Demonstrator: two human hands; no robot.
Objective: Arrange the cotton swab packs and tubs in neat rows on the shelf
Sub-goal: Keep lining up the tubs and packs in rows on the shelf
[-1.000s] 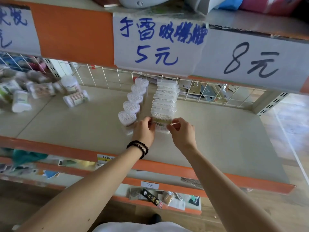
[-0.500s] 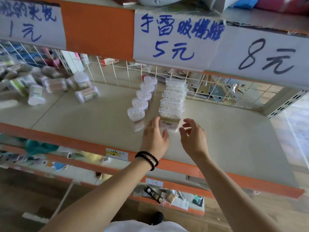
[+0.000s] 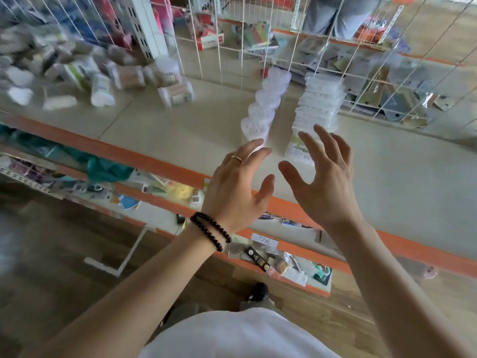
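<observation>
Just beyond the left hand (image 3: pixel 238 187) stands the tub row (image 3: pixel 264 105), beyond the right hand (image 3: pixel 326 183) the pack row (image 3: pixel 316 109); both hands are spread, holding nothing, probably because both rows look straight.

Both the left hand (image 3: pixel 236 187) and right hand (image 3: pixel 325 182) have let go of the front pack (image 3: pixel 299 152), fingers spread.

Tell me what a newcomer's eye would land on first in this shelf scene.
Two open hands, the left hand with a ring and a dark bead bracelet and the right hand, hover at the shelf's orange front edge, holding nothing. Just beyond them run two neat rows toward the wire grid: round tubs on the left, flat packs on the right. A blurred, jumbled heap of swab containers fills the shelf's far left.
</observation>
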